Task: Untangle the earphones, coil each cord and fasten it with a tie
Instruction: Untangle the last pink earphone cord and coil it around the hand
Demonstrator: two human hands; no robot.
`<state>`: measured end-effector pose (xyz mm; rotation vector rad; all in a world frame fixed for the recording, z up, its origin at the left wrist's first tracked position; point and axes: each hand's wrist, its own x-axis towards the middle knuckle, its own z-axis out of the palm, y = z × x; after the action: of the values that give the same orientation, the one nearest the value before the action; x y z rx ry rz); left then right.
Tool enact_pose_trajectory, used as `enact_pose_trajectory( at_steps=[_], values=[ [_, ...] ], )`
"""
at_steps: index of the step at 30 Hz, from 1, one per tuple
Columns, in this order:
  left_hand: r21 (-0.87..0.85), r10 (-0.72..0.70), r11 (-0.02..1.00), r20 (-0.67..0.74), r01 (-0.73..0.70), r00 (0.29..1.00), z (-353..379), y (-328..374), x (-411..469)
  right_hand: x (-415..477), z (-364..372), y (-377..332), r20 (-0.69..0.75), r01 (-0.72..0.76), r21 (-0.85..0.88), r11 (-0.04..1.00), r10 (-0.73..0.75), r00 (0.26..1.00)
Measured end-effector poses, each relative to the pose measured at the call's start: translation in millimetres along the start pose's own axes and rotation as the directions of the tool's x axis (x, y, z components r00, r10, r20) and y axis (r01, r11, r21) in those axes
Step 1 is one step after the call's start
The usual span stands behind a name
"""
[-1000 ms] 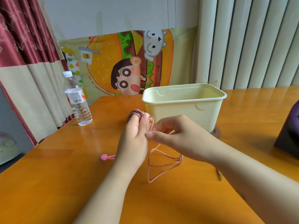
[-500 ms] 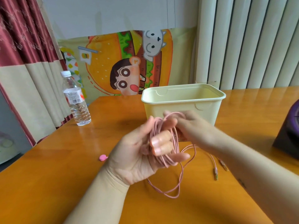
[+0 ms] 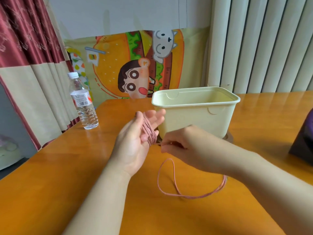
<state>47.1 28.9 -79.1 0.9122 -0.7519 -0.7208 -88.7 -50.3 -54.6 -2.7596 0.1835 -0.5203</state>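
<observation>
I'm at a glossy orange wooden table [image 3: 50, 192]. Pale grey wall [image 3: 118, 12] ahead, colourful cartoon burger poster [image 3: 118, 53] against it. Red-and-beige satin curtain [image 3: 25, 56] left, cream vertical slats [image 3: 262, 44] right. Soft daylight, sheen on the tabletop.

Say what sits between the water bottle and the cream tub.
Head view: the left hand, pink cord wound round its fingers, shows between water bottle and cream tub; behind it, bare orange table.
</observation>
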Motion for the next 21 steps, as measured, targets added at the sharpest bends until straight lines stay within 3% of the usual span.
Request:
enact_pose_trajectory(
  at_steps=[3, 6, 8, 12, 15, 18, 21],
  values=[
    [0.228, -0.026, 0.974, 0.084, 0.006, 0.996, 1, -7, -4, -2, -23, -2, -0.047, 0.030, 0.040, 0.999, -0.028, 0.999],
    [0.427, -0.113, 0.904, 0.197, 0.019, 0.974, 2, -12, -9, -5, -41, -1, -0.103, 0.003, 0.200, 0.980, 0.017, 0.995],
    [0.466, -0.179, 0.883, 0.237, 0.050, 0.955, 5, -11, -13, -4, -45, 1, -0.169, -0.010, 0.260, 0.965, 0.055, 0.984],
    [0.194, -0.309, 0.949, 0.406, 0.249, 0.860, 14, -5, -17, 3, -32, 14, -0.247, -0.046, 0.374, 0.926, 0.147, 0.958],
    [-0.214, -0.220, 0.900, 0.531, 0.381, 0.818, 14, -1, -15, 7, -13, 28, -0.184, -0.110, 0.388, 0.915, 0.194, 0.964],
    [-0.488, -0.149, 0.805, 0.386, 0.338, 0.910, 15, 0, -12, 7, 1, 33, -0.015, -0.199, 0.302, 0.932, 0.213, 0.977],
    [-0.520, -0.126, 0.843, 0.057, 0.137, 0.990, 17, 6, -9, 5, 7, 25, 0.183, -0.219, 0.174, 0.960, 0.187, 0.965]
  ],
)
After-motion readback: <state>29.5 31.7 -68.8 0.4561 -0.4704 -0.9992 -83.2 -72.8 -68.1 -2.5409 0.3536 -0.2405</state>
